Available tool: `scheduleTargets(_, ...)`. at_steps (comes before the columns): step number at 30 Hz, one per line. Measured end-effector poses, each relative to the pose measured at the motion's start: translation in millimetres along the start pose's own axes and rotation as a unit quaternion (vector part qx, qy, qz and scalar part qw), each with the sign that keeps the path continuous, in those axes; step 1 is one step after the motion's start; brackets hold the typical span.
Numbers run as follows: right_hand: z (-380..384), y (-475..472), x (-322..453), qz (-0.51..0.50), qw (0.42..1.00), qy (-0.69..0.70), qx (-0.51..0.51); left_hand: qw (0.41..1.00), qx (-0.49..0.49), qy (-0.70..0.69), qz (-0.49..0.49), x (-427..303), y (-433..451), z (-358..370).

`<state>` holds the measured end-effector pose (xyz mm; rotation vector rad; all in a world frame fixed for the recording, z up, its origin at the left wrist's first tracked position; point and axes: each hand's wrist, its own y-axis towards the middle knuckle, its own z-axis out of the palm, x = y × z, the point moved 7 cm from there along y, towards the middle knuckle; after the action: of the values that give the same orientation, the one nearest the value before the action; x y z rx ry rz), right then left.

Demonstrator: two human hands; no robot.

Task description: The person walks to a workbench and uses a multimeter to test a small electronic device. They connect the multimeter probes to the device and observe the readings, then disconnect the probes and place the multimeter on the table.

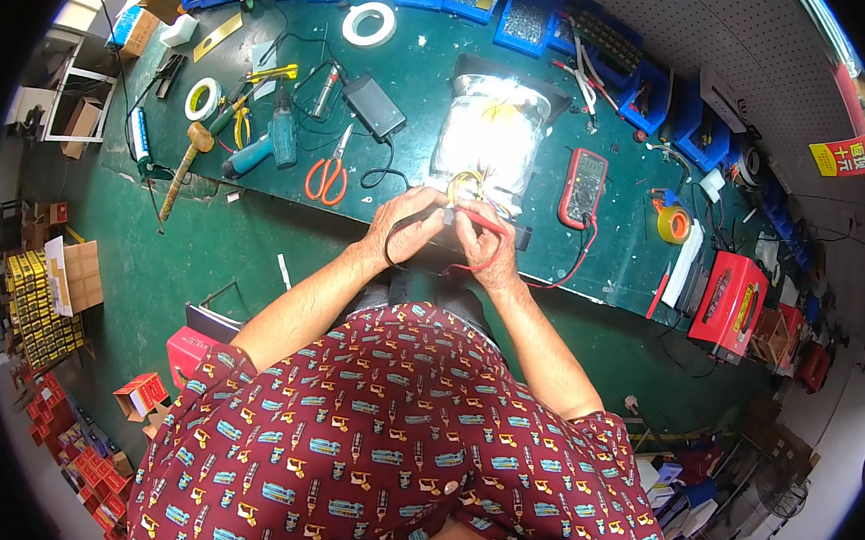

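In front of me lies a silver-white wrapped pack [487,138], its middle washed out by glare. Yellow and other thin wires [463,180] come out of its near end, by the table's front edge. My left hand [409,227] is closed on a black test lead [389,238], which loops over its back. A red test lead [507,239] bends around my right hand [488,247], whose fingers pinch its end. Both hands' fingertips nearly meet at the wires; what lies between them is too small to make out. To the right rests a red multimeter [583,188] with leads plugged in.
Left on the green table are orange-handled scissors [328,176], a black power adapter [374,106], a teal cordless drill [270,138], a mallet [188,162] and a tape roll [369,25]. Blue parts bins [525,21] line the back. A red machine [728,306] stands at right.
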<state>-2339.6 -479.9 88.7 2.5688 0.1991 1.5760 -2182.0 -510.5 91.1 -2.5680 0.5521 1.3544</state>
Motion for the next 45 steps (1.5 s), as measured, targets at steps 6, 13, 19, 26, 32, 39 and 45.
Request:
scheduleTargets(6,2,0,-2,-0.009,1.0,-0.022,0.002,1.0,-0.012,-0.022,-0.013,11,-4,1)
scheduleTargets(13,2,1,1,-0.018,0.999,-0.029,0.0,0.998,-0.006,-0.044,-0.053,13,-6,1)
scheduleTargets(19,-1,3,7,0.001,1.0,-0.003,-0.001,0.999,0.009,-0.02,-0.047,8,-4,1)
scheduleTargets(26,10,-4,-17,0.033,0.996,0.078,-0.01,1.0,0.004,0.022,0.007,-8,3,2)
scheduleTargets(32,0,-1,-3,0.012,1.0,0.021,-0.011,0.999,0.027,0.035,0.002,-5,6,5)
scheduleTargets(39,1,-1,0,0.007,0.999,0.026,-0.016,0.998,0.033,0.045,-0.017,-5,5,3)
scheduleTargets(45,0,-2,0,-0.014,1.0,0.016,-0.018,0.999,0.027,0.034,-0.001,-7,5,3)
